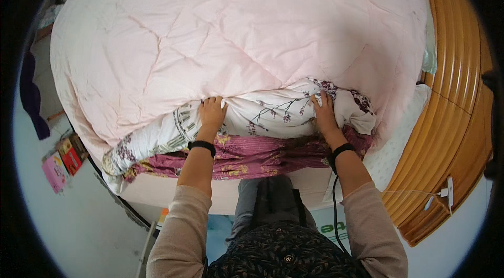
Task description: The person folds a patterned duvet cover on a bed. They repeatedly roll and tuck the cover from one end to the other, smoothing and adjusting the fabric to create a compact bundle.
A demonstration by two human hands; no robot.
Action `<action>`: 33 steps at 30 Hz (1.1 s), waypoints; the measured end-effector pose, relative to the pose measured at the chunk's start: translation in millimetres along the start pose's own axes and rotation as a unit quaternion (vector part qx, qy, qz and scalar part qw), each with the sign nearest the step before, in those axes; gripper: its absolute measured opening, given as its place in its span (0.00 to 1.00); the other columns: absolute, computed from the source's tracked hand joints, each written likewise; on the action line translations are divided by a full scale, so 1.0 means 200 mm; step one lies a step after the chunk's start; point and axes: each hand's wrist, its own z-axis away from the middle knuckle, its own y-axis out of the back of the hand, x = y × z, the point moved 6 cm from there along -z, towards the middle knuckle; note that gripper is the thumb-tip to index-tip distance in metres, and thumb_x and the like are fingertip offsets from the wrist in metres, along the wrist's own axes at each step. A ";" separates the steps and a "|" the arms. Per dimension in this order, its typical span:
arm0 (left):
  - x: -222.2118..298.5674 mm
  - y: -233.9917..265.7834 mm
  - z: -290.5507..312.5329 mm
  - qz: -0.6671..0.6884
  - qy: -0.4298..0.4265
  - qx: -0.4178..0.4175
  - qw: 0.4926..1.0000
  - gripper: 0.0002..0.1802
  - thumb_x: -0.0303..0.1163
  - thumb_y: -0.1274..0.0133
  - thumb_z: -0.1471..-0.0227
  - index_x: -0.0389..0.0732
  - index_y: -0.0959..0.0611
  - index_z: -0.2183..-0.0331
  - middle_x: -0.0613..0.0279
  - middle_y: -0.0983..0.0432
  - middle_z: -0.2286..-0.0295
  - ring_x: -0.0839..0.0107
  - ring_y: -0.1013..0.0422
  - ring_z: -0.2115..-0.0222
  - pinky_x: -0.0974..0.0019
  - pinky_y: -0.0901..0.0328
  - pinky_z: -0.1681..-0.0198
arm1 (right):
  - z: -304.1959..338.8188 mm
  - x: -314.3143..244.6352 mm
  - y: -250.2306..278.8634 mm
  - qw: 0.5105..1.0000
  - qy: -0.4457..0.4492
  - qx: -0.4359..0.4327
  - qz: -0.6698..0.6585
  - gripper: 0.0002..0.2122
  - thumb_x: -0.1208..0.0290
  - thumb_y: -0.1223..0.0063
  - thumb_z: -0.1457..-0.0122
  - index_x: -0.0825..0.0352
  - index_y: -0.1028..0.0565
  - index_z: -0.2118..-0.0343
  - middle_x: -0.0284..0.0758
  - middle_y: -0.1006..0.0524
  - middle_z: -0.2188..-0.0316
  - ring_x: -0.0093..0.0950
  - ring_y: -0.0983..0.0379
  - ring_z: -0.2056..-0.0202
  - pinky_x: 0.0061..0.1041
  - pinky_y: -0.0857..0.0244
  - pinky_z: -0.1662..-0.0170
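A large pale pink comforter (pixel 220 42) covers most of the bed. Along its near edge lies a bunched white floral quilt (pixel 273 115) with dark red blossoms and branches. A maroon patterned cloth (pixel 252 154) shows below that roll. My left hand (pixel 212 114) bends its fingers over the white quilt where it meets the comforter, closed on the fabric. Farther right, my right hand (pixel 325 114) grips the same quilt near a cluster of dark flowers, thumb apart from the fingers. Parts of both hands' fingertips are hidden in the folds.
A curved wooden headboard (pixel 451 94) runs down the right side, with a white pillow (pixel 391 147) beside it. A white charger (pixel 446 192) with a cable sits on its lower end. Pink and red packages (pixel 56 173) lie at the left. A black cord (pixel 336 215) hangs by my right arm.
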 end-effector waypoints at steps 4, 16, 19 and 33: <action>-0.01 -0.02 -0.01 -0.008 0.001 -0.040 0.999 0.18 0.47 0.51 0.49 0.46 0.25 0.61 0.59 0.28 0.61 0.60 0.35 0.55 0.54 0.40 0.56 | 0.01 -0.02 0.01 1.000 0.001 0.012 0.002 0.31 0.87 0.52 0.51 0.56 0.39 0.43 0.49 0.51 0.40 0.54 0.51 0.43 0.44 0.42 0.44; 0.00 0.01 0.00 -0.027 -0.004 -0.001 1.000 0.18 0.46 0.49 0.50 0.45 0.26 0.62 0.59 0.27 0.61 0.59 0.34 0.57 0.53 0.38 0.56 | -0.01 -0.03 0.03 0.999 -0.004 -0.002 -0.050 0.35 0.86 0.46 0.60 0.60 0.38 0.44 0.49 0.49 0.43 0.52 0.52 0.43 0.40 0.51 0.40; 0.01 0.01 0.02 -0.043 0.004 0.022 0.999 0.17 0.45 0.48 0.51 0.45 0.26 0.62 0.59 0.27 0.62 0.60 0.34 0.57 0.54 0.38 0.56 | -0.02 -0.02 0.06 1.000 0.023 0.011 0.005 0.39 0.83 0.39 0.64 0.60 0.40 0.43 0.50 0.50 0.42 0.53 0.54 0.43 0.40 0.51 0.40; 0.04 0.07 0.06 -0.060 0.067 0.042 0.995 0.24 0.44 0.51 0.48 0.45 0.29 0.52 0.54 0.31 0.55 0.56 0.36 0.52 0.52 0.44 0.47 | 0.03 -0.02 0.09 0.991 0.024 0.035 -0.124 0.40 0.78 0.38 0.60 0.59 0.44 0.40 0.51 0.50 0.41 0.53 0.55 0.41 0.38 0.54 0.38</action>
